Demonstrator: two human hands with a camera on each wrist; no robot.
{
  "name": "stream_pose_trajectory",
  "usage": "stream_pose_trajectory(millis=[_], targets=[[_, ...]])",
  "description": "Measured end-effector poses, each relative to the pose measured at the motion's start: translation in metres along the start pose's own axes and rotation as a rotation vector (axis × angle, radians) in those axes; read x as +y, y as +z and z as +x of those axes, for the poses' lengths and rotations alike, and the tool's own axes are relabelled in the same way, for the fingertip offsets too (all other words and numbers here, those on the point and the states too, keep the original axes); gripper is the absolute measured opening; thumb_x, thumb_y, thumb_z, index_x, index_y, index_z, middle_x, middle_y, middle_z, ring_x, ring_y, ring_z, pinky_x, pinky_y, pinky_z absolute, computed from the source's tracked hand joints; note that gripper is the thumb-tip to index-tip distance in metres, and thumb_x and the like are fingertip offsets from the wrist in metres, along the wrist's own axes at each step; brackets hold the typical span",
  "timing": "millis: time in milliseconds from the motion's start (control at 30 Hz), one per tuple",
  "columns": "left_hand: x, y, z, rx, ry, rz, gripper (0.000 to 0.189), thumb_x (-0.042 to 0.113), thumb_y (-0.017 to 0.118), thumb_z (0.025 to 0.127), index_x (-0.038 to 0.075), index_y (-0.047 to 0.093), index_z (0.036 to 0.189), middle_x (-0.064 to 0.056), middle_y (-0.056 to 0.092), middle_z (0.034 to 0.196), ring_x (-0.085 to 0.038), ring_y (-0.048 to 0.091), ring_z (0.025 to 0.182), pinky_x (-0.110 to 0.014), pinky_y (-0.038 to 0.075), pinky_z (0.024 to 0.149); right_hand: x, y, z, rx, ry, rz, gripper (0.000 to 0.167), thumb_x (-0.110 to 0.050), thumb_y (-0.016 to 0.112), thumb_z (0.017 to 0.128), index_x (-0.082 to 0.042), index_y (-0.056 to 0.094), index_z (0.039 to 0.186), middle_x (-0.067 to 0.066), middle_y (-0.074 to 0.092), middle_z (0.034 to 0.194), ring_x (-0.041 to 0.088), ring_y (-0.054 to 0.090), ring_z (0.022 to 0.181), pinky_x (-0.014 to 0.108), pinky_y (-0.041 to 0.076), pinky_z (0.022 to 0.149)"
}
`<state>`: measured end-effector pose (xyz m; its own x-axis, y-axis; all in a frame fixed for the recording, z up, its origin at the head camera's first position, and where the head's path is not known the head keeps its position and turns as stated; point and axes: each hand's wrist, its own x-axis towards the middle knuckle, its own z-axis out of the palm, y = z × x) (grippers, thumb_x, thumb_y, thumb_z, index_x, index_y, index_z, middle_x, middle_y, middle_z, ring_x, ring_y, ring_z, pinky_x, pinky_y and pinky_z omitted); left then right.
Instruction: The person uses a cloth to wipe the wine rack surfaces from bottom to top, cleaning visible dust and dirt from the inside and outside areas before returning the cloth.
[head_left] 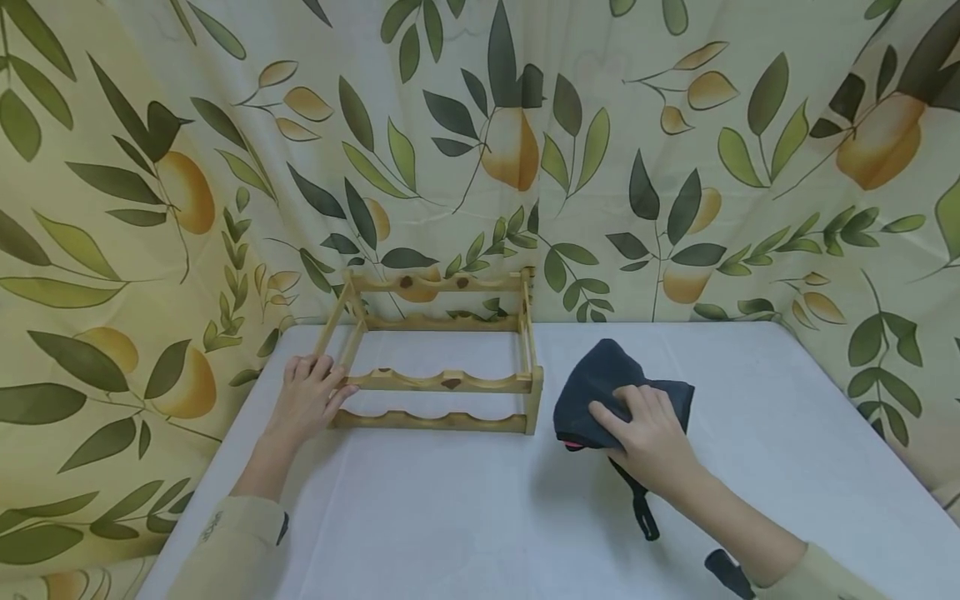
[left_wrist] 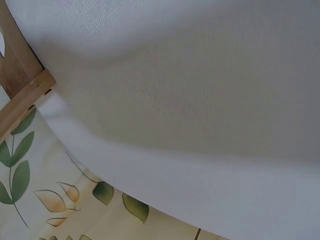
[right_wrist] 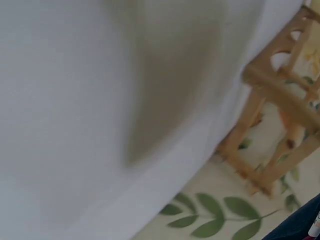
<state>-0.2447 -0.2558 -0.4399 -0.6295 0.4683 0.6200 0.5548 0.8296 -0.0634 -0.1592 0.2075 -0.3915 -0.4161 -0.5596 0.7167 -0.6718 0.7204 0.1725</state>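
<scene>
A light wooden rack (head_left: 450, 383) with scalloped rails stands on the white table, left of centre in the head view. My left hand (head_left: 309, 396) grips its left side, thumb lying along the upper front rail. To the right of the rack, my right hand (head_left: 648, 437) holds a dark navy fabric piece (head_left: 592, 387) with a reddish lower edge; its exact kind cannot be made out. A black looped strap (head_left: 645, 517) hangs below it. In the right wrist view, only a corner of the navy fabric (right_wrist: 295, 225) shows, and no fingers appear in either wrist view.
The white table (head_left: 435, 517) extends around the rack and towards the front. Behind and to the left hangs a curtain (head_left: 600, 208) printed with leaves and yellow fruit. A dark band (head_left: 726, 571) sits beside my right sleeve.
</scene>
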Motion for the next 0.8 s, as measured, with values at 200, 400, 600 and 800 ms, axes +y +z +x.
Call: stream_pose_trajectory(millis=[200,400,600,800], targets=[[0.005,0.002,0.002,0.044,0.027,0.005,0.055,0.054,0.019,0.094,0.007,0.047,0.089,-0.009,0.037,0.089,-0.035,0.034,0.087,-0.049,0.023,0.081,-0.025,0.014,0.028,0.0,-0.067,0.044,0.046,-0.018,0.081,0.06,-0.012,0.059,0.101,0.017,0.05,0.09,0.032,0.047,0.077,0.048,0.042,0.067],[0.012,0.005,0.002,0.077,0.062,-0.002,0.051,0.052,0.021,0.095,0.008,0.045,0.088,-0.009,0.035,0.087,-0.035,0.033,0.087,-0.048,0.023,0.079,-0.049,0.029,0.05,0.021,-0.098,0.067,0.059,-0.017,0.088,0.05,-0.014,0.058,0.101,0.014,0.051,0.091,0.029,0.049,0.08,0.048,0.043,0.07],[0.019,0.004,0.003,0.083,0.055,-0.01,0.052,0.052,0.021,0.095,0.008,0.048,0.091,-0.008,0.036,0.086,-0.034,0.033,0.086,-0.049,0.023,0.079,-0.067,0.042,0.067,0.062,-0.162,0.056,0.016,-0.023,0.048,0.093,-0.015,0.058,0.103,0.013,0.051,0.092,0.027,0.05,0.08,0.047,0.043,0.07],[0.024,0.006,0.004,0.116,0.066,-0.004,0.05,0.051,0.024,0.096,0.007,0.048,0.09,-0.009,0.036,0.085,-0.034,0.034,0.086,-0.048,0.023,0.079,-0.075,0.06,0.072,0.031,-0.19,0.037,0.018,-0.027,0.046,0.094,-0.019,0.059,0.104,0.011,0.052,0.094,0.025,0.05,0.08,0.045,0.043,0.072]])
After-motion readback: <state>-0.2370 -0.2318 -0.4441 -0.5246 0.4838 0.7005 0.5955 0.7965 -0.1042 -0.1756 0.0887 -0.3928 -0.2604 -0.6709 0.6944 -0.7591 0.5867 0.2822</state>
